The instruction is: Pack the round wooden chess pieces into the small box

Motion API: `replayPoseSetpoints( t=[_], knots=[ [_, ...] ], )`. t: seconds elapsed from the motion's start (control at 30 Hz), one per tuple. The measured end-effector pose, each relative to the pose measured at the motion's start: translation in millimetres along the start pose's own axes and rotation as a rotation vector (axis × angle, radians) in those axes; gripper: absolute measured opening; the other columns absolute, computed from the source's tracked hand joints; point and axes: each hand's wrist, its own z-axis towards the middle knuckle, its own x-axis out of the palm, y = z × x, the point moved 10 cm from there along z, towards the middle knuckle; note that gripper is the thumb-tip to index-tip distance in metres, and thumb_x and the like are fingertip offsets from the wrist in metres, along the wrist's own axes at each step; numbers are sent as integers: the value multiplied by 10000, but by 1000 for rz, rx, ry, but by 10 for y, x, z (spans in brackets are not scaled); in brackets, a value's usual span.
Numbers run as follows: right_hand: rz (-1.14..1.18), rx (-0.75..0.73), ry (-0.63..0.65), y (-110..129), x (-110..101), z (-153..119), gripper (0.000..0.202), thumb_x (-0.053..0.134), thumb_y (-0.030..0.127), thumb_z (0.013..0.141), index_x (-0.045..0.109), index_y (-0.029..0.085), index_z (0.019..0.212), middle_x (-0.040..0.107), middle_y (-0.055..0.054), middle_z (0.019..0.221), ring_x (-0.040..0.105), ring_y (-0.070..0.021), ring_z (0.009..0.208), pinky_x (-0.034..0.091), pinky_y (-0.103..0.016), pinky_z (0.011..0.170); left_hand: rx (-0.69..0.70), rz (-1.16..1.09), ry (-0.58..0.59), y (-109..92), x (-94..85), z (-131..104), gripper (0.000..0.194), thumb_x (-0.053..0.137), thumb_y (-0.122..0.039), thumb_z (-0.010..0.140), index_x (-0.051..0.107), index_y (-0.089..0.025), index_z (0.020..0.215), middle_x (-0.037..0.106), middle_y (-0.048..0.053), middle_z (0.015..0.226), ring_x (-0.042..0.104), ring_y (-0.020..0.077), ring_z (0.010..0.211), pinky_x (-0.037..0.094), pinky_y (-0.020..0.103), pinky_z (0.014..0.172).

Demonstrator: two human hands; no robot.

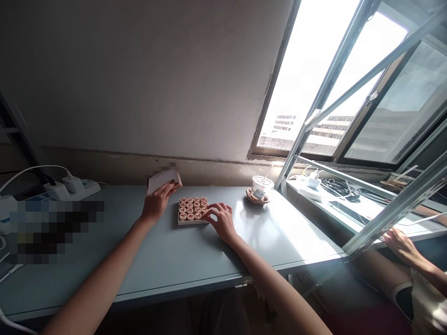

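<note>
A shallow box (pixel 193 222) stands on the grey-blue table (pixel 167 260), filled with rows of round wooden pieces (pixel 190 210) marked with red characters. At its right front corner is my right hand (pixel 221 221), thumb and forefinger pinched together at the box's edge; whether a piece is between them is too small to tell. To the left and behind the box, my left hand (pixel 157 200) holds up a box lid (pixel 162 180), tilted with its pale inside showing.
A lidded plastic cup (pixel 261 185) with a straw sits in a brown holder (pixel 257 201) behind and right. Power strips (pixel 89 187) and cables lie at the left. A metal frame (pixel 370 225) borders the right side; beyond it show another person's hand (pixel 401 243) and a second desk.
</note>
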Motion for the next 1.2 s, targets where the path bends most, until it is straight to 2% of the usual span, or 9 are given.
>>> replayPoseSetpoints(
  t=[0.13,0.27,0.4,0.53,0.6,0.73,0.83,1.0,1.2],
  knots=[
    [1,-3,-15,36,-46,-8,189,528,357,854,669,274,759,625,19,1026,485,-172,985,254,-354,907,82,-250,-131,-271,-191,-22,335,342,-361,913,534,-224,1152,616,58,1113,599,178,909,432,230,667],
    [109,119,-118,-95,-160,-14,248,446,384,885,608,280,1040,581,-23,1116,468,-188,1051,286,-362,923,-84,-570,-154,-156,-153,-5,299,425,-427,868,576,-173,911,615,13,734,560,138,656,408,213,578],
    [431,226,-155,-303,-150,51,464,412,442,877,392,231,1289,504,-74,1233,444,-196,1124,351,-349,922,-361,-1109,-168,47,46,-22,336,523,-504,793,546,-192,917,604,1,793,568,137,707,444,208,581],
    [719,289,-29,-326,19,222,578,289,485,907,179,204,1400,592,-64,1095,532,-164,1030,380,-331,920,-597,-1514,5,74,414,-106,439,498,-538,798,521,-212,1092,621,50,1019,603,191,872,512,285,678],
    [742,311,22,-266,95,288,585,257,513,906,200,209,1402,613,-52,1049,547,-158,1013,383,-319,920,-684,-1565,98,111,597,-178,450,474,-523,817,514,-200,1128,613,76,1080,600,213,927,522,322,713],
    [650,306,14,-159,163,303,534,320,523,887,358,243,1340,648,-34,968,601,-165,854,446,-276,767,-712,-1389,228,244,847,-256,480,444,-540,819,523,-164,1106,634,105,1026,615,230,883,522,341,688],
    [528,337,-18,-193,150,223,544,324,506,893,325,230,1362,668,-11,793,606,-165,693,436,-265,673,-514,-1048,237,269,757,-154,504,418,-605,789,563,-162,980,642,81,915,600,221,842,494,299,649],
    [301,403,22,-292,110,121,569,240,501,915,269,195,1394,663,-37,780,603,-192,732,405,-263,666,-239,-522,209,173,530,-40,484,300,-575,828,505,-176,645,573,40,728,556,178,702,427,268,646],
    [72,426,177,-324,241,59,560,189,480,922,231,204,1408,660,-67,829,605,-235,792,395,-287,669,-195,-253,377,262,755,-145,485,280,-536,828,589,-175,730,571,60,879,562,183,767,403,258,658]
  ],
)
